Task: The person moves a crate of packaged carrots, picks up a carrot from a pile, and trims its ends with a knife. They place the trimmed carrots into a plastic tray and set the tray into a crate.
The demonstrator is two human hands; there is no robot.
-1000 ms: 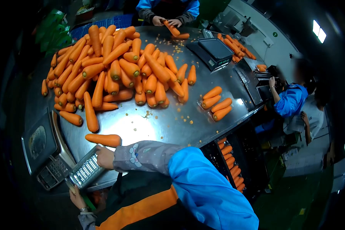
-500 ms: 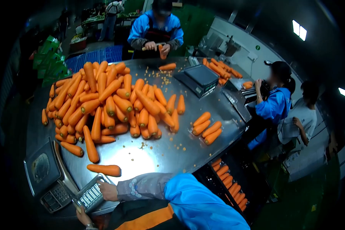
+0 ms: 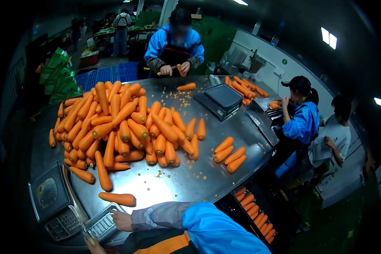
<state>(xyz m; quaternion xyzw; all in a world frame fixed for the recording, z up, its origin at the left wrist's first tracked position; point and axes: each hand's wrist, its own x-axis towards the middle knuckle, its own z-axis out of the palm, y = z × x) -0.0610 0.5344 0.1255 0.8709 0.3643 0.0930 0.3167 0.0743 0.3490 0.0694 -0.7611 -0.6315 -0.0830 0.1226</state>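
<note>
Right, ribbed tray (image 3: pixel 100 223): at the table (image 3: pixel 190 178) edge, just right of the scale (image 3: pixel 51 199), its near corner by the scale's keypad. Touching or a hair apart, can't tell. It looks tilted, not flat.

Our right hand (image 3: pixel 122 220) is on the tray rim farthest from the scale, fingers curled over that rim and clamped on it. Our left hand (image 3: pixel 92 246) is below the scale's keypad corner, mostly cut off by the frame. We can't tell if its fingers are closed on the tray or just next to it.

Our read on doing this hold well:
- The tray looks thin and springy, so we want both ends supported. Pinching one rim would twist it.
- Level it, grip at the rim only, fingers out of the ribbed well.
- Keep it clear of the scale's keypad and platter so we don't press keys or add stray load.

One loose carrot (image 3: pixel 117 198) lies right of the scale, just beyond the tray and apart from it; don't clip it with the rim. Some carrot bits (image 3: pixel 158 173) on the steel farther right of the scale could rock the tray if it's set on them. The carrot pile (image 3: pixel 122 122) is well beyond the scale, no interference. A co-worker's hands (image 3: pixel 175 69) are at the far side from the scale, on a carrot, well apart from ours.
</note>
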